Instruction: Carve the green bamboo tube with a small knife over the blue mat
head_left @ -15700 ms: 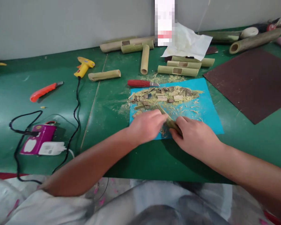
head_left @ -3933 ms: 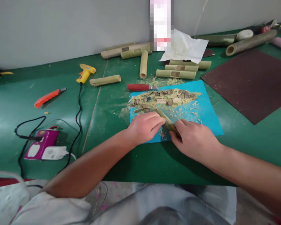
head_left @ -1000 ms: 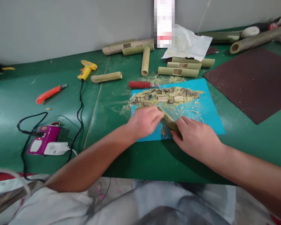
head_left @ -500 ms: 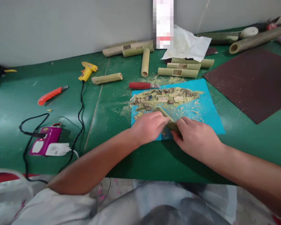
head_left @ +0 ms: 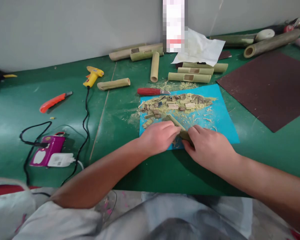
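A short bamboo tube [head_left: 177,123] lies slantwise over the near part of a blue sheet [head_left: 225,120]. My right hand [head_left: 210,143] is wrapped round its near end. Closed fingers of my left hand [head_left: 158,136] press against the tube's left side; whatever they pinch is hidden. Just beyond both hands, bamboo chips and yellowish shavings [head_left: 180,102] are heaped on the sheet. A red-handled carving knife [head_left: 150,91] rests at the sheet's far left edge.
Cut bamboo tubes [head_left: 190,77] lie toward the wall, near white paper [head_left: 200,48]. On the left are a yellow glue gun [head_left: 93,76], an orange utility knife [head_left: 55,102] and a purple power strip [head_left: 47,151] with cords. A dark brown sheet [head_left: 270,90] lies at right.
The left hand has shifted very slightly along the bamboo tube. My right hand keeps its grip, and the other things lie as before.
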Available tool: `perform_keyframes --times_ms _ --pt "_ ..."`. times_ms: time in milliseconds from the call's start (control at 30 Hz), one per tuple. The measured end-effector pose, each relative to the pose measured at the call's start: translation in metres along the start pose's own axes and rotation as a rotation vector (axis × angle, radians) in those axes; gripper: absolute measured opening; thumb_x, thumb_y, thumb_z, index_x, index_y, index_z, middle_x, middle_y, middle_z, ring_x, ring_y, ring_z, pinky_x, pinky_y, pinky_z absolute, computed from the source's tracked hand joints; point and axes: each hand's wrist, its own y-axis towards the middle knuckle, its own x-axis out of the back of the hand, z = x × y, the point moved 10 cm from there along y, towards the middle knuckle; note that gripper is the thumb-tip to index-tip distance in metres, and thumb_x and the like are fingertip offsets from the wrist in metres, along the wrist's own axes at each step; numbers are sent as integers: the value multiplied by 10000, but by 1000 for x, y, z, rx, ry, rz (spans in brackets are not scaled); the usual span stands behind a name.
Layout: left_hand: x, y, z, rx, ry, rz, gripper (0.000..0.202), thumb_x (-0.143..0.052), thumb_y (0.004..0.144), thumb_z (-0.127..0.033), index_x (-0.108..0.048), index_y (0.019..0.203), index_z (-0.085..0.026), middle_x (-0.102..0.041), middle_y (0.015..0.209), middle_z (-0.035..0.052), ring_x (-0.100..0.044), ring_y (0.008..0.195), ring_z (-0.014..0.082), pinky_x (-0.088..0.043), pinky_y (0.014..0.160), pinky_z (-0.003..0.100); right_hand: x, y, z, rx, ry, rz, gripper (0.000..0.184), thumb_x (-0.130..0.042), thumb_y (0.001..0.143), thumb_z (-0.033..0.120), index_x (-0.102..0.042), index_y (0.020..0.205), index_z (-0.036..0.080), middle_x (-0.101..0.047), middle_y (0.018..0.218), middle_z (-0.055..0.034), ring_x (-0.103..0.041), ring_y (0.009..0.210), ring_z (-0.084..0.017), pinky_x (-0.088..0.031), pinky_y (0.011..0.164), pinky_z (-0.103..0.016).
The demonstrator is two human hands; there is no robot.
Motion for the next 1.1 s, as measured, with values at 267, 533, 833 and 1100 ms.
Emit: perform_keyframes --times_ms 267,533,833,1100 --pt "1 -1 2 18 -12 -9 311 -466 1035 -269 -703 866 -157 -654 717 20 -613 657 123 -455 617 231 -1 1 -1 -17 1 25 207 -516 937 299 -636 862 147 -657 811 -83 -515 611 -154 -179 528 -303" --pt "4 -1 3 23 -3 -28 314 -466 1035 -263 -710 870 -156 -668 738 28 -621 670 121 -475 634 223 -1 1 -1 -20 -1 25 216 -511 937 294 -643 862 141 -660 814 -90 -508 603 -153 -172 529 -304" --pt "6 -1 3 38 6 -67 306 -480 1033 -268 -715 881 -144 -676 738 35 -639 683 127 -485 646 227 0 0 -1 -21 -15 17 216 -514 940 297 -636 853 140 -657 811 -90 -511 607 -158 -161 530 -302" --pt "1 -2 -1 64 -27 -4 283 -488 1028 -264 -719 916 -147 -688 766 35 -646 702 129 -486 652 231 -3 2 0 -16 -9 41 207 -519 943 306 -631 866 150 -655 816 -85 -535 620 -171 -173 529 -303"
